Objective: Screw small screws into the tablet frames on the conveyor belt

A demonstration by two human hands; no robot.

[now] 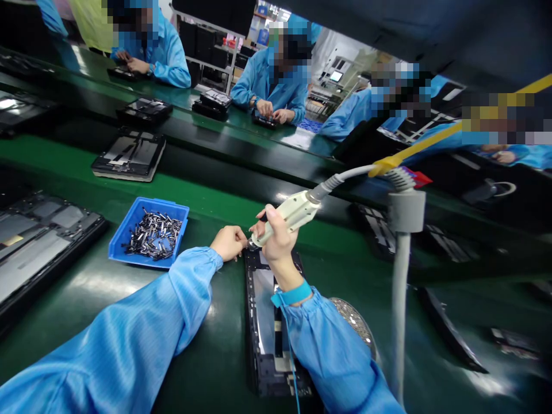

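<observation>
Supporting worktop (215, 356): dark green, carrying every item listed below.
Black device (264, 305): lying flat in front of the person, grey plates facing up, partly hidden by the right sleeve (336, 351).
Blue tray (146, 263): on the worktop, left of the device and well apart from it.
Corded driver (297, 210): cream, slanted, its tip at the device's far left corner.
Right hand (278, 237): wrapped around the driver.
Left hand (229, 242): fingers bunched beside the tip; contents cannot be told.
Small parts (157, 233): heaped loose inside the tray.
</observation>
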